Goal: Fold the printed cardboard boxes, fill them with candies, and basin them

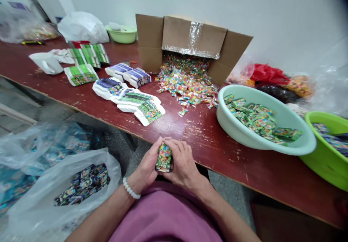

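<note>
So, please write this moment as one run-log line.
left hand: holding green packet | right hand: holding same packet | pale basin: more green packets

The one view looks from the wearer's head, above and behind the left grip (148,163) and right grip (184,162), facing forward and down. Both are near it, just below its middle, with the forearms (225,209) running back from them toward the lower edge. Beyond the grip, the wide view crosses the counter (201,137) at a slant and reaches the wall (272,17); right of the grip, below the counter's near edge, it catches some floor (227,187).
</note>
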A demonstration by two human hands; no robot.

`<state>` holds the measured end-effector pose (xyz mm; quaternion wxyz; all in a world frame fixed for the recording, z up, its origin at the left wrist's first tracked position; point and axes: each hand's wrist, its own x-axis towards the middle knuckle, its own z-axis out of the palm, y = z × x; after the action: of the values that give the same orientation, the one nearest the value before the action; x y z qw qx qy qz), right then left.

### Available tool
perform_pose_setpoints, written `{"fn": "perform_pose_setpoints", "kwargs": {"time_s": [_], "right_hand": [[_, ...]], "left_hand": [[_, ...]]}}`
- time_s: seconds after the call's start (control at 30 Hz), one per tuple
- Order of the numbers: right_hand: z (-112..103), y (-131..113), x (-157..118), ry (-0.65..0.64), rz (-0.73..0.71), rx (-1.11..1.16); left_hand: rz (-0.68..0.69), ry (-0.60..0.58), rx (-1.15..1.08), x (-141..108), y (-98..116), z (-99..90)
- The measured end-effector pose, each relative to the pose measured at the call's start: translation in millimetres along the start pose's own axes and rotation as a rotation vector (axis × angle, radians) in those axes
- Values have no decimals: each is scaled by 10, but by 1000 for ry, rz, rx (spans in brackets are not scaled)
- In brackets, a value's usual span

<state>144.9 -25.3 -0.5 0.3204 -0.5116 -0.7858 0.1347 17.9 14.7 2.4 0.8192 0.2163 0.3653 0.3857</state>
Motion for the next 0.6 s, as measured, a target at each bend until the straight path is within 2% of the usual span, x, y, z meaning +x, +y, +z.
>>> {"fn": "perform_pose_setpoints", "kwargs": {"time_s": [0.03,0.1,0.17,0.23,0.27,0.33,0.37,0.43,0.5,0.6], "right_hand": [[-72,28,41,33,-21,-29],[-360,150,140,152,-54,-110],[-809,350,239,337,-32,-259],[-1297,572,318,557,48,-466],[-1499,667,348,670,125,-567],[-1722,788,391,808,213,-665],[-1720,808,410,843,220,-669],[-1497,784,448,812,172,-592],[-1083,717,492,654,122,-429],[-430,647,562,428,140,-103]], "left_hand": [[61,-12,103,12,52,4],[243,23,427,87,214,-40],[534,234,916,237,422,-163],[748,575,1421,424,614,-335],[761,698,1627,514,687,-421],[699,780,1907,652,773,-559],[671,792,1985,696,792,-604],[638,792,2042,735,804,-646],[639,800,2019,733,812,-649],[706,789,1903,709,831,-642]]}}
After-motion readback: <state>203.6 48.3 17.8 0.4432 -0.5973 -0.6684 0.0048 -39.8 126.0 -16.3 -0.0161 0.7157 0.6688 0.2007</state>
